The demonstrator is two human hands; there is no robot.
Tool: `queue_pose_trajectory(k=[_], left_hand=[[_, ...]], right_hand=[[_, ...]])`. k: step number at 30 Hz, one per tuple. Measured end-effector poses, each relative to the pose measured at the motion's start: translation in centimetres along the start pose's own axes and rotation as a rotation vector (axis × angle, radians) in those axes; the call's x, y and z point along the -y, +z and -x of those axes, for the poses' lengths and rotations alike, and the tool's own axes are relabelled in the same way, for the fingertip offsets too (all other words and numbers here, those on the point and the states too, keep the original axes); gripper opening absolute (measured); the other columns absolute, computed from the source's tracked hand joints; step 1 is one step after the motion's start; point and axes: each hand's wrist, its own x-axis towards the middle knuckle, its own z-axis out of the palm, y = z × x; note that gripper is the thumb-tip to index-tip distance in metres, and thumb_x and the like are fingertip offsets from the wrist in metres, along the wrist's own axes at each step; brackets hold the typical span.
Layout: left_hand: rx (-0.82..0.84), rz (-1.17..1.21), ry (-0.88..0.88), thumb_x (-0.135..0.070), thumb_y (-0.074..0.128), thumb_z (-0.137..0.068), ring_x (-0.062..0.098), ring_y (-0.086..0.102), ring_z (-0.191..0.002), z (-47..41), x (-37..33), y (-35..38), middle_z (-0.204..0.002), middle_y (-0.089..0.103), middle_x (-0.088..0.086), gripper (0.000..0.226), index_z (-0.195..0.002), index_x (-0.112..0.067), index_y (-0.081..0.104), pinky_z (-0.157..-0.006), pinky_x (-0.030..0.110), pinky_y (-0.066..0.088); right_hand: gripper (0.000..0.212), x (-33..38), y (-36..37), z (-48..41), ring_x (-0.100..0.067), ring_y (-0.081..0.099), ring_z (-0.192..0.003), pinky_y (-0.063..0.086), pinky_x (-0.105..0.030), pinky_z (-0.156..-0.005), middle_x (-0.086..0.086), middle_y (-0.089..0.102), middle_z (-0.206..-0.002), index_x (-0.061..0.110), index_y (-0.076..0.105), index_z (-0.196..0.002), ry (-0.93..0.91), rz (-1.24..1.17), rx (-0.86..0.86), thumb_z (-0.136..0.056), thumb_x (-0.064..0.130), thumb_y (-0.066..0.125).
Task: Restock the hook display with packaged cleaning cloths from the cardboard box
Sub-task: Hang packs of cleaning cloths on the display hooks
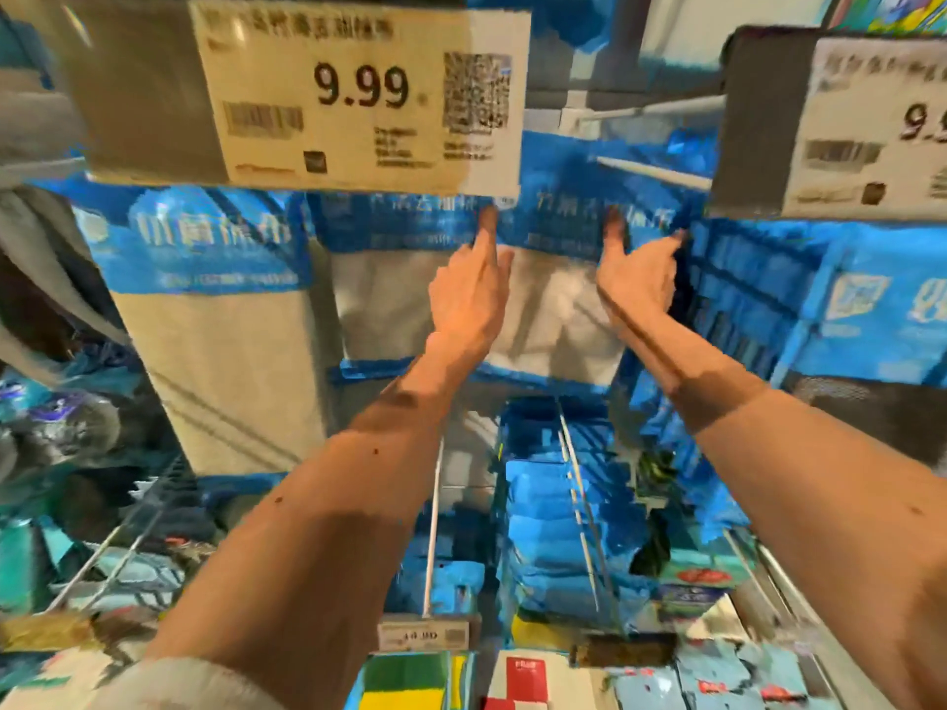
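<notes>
Cloth pack (553, 299) up at hook height, between hung packs (205, 279). Left hand (469, 294) and right hand (638, 279) pinching top corners, fingers closed on blue header. Probably mid-hang. Neighbouring hooks well filled; box out of view, remaining stock unknown.
</notes>
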Motion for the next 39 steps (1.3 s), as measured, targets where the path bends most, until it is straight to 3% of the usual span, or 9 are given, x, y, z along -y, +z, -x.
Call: queue_pose_trajectory(k=[6, 11, 15, 17, 20, 23, 29, 33, 39], left_hand=[[0.048, 0.024, 0.016, -0.032, 0.043, -0.102, 0.045, 0.058, -0.1, -2.5, 0.7, 0.8, -0.105, 0.063, 0.021, 0.037, -0.135, -0.015, 0.039, -0.073, 0.04, 0.035], [0.142, 0.006, 0.047, -0.035, 0.043, -0.105, 0.045, 0.052, -0.11, -0.9, 1.5, -0.3, -0.116, 0.061, 0.025, 0.045, -0.142, -0.011, 0.038, -0.085, 0.045, 0.041], [0.216, 0.056, 0.009, -0.033, 0.046, -0.1, 0.044, 0.06, -0.091, 2.3, 2.2, -2.9, -0.098, 0.067, 0.021, 0.035, -0.132, -0.019, 0.039, -0.075, 0.042, 0.047], [0.274, 0.043, -0.031, -0.037, 0.048, -0.098, 0.041, 0.062, -0.082, 4.9, 2.9, -5.1, -0.091, 0.068, 0.016, 0.027, -0.119, -0.021, 0.041, -0.075, 0.044, 0.052], [0.409, -0.127, -0.071, -0.042, 0.049, -0.099, 0.037, 0.062, -0.098, 10.9, 3.3, -10.2, -0.105, 0.066, 0.017, 0.029, -0.118, -0.019, 0.048, -0.081, 0.039, 0.048], [0.54, -0.255, -0.059, -0.034, 0.055, -0.098, 0.039, 0.061, -0.109, 18.8, 3.3, -17.0, -0.118, 0.064, 0.017, 0.035, -0.127, -0.016, 0.052, -0.086, 0.044, 0.049], [0.681, -0.368, -0.144, -0.041, 0.056, -0.088, 0.036, 0.064, -0.096, 35.2, 3.1, -33.8, -0.1, 0.066, 0.011, 0.029, -0.098, -0.014, 0.063, -0.072, 0.039, 0.047], [0.522, -0.502, -0.304, -0.048, 0.049, -0.073, 0.03, 0.062, -0.07, 43.0, 4.0, -46.6, -0.068, 0.06, 0.002, 0.031, -0.065, -0.02, 0.059, -0.054, 0.035, 0.048], [0.118, -0.655, -0.665, -0.033, 0.065, -0.091, 0.025, 0.053, -0.086, 52.7, 4.3, -63.4, -0.088, 0.055, 0.001, 0.016, -0.094, -0.018, 0.061, -0.066, 0.035, 0.044]], right_hand=[[0.058, 0.0, 0.4, -1.7, -0.037, 0.048, -0.129, 0.039, -0.039, -0.101, -0.022, 0.047, -0.145, 0.0, 0.035, -0.147, 0.071, 0.03, 0.138, -0.104, 0.039, 0.038], [0.068, -1.3, 1.1, -0.7, -0.035, 0.057, -0.105, 0.046, -0.038, -0.076, -0.011, 0.061, -0.111, 0.015, 0.059, -0.117, 0.2, -0.034, 0.224, -0.091, 0.069, 0.029], [0.1, -3.6, 0.0, 3.3, -0.036, 0.046, -0.131, 0.038, -0.041, -0.104, -0.018, 0.042, -0.149, -0.001, 0.032, -0.149, 0.295, -0.006, 0.339, -0.088, 0.078, 0.031], [0.098, -4.7, -1.8, 6.3, -0.037, 0.043, -0.134, 0.035, -0.042, -0.106, -0.02, 0.044, -0.145, -0.003, 0.02, -0.151, 0.284, 0.038, 0.39, -0.091, 0.073, 0.037], [0.075, -5.7, -6.1, 12.3, -0.036, 0.054, -0.118, 0.042, -0.042, -0.092, -0.012, 0.052, -0.115, 0.008, 0.039, -0.136, 0.155, 0.175, 0.467, -0.09, 0.066, 0.05], [0.054, -5.7, -11.5, 20.4, -0.03, 0.056, -0.102, 0.039, -0.035, -0.075, -0.007, 0.057, -0.119, 0.019, 0.045, -0.123, -0.013, 0.389, 0.602, -0.088, 0.057, 0.06], [0.039, -2.1, -18.8, 38.0, -0.026, 0.06, -0.103, 0.043, -0.035, -0.079, 0.002, 0.059, -0.107, 0.027, 0.05, -0.107, -0.372, 0.552, 1.008, -0.083, 0.053, 0.065], [0.045, 3.5, -20.5, 48.0, -0.019, 0.058, -0.111, 0.042, -0.032, -0.09, 0.003, 0.06, -0.114, 0.025, 0.057, -0.116, -0.649, 0.412, 1.24, -0.083, 0.054, 0.064], [0.043, 14.3, -19.2, 60.6, -0.02, 0.059, -0.087, 0.047, -0.034, -0.076, 0.008, 0.056, -0.089, 0.024, 0.062, -0.106, -0.98, 0.109, 1.44, -0.078, 0.057, 0.06]])
